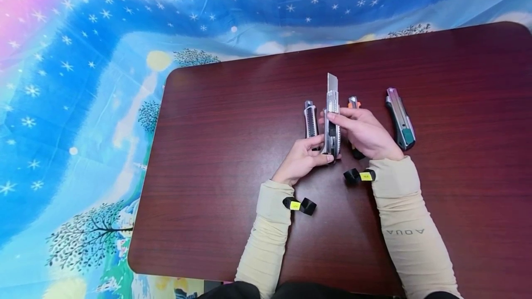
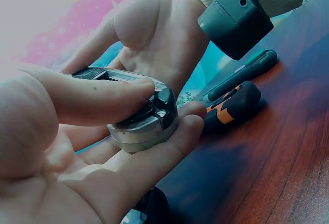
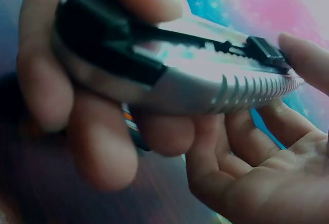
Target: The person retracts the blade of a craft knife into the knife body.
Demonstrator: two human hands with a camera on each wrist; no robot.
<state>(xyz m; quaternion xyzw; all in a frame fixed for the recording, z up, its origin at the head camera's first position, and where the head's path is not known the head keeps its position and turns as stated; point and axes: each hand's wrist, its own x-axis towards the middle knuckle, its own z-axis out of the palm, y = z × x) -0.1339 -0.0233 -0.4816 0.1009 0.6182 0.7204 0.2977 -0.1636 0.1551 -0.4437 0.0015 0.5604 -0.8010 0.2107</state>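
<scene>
Both hands hold a silver snap-off utility knife [image 1: 331, 140] upright above the table, with a length of its blade [image 1: 332, 82] out at the top. My left hand [image 1: 301, 160] pinches the butt end, thumb on top and fingers beneath, as the left wrist view shows. Higher up, my right hand [image 1: 370, 135] grips the body, its thumb by the black slider [image 3: 267, 52]. Ridges run along the knife's side in the right wrist view. Behind the right hand lies an orange-and-black cutter [image 2: 231, 106], partly hidden.
A grey-and-black cutter [image 1: 310, 121] lies just left of the held knife. To the right rests another cutter with a green slider [image 1: 401, 121]. All are on a dark red wooden table [image 1: 208, 165]. A patterned cloth [image 1: 124, 13] hangs behind and left.
</scene>
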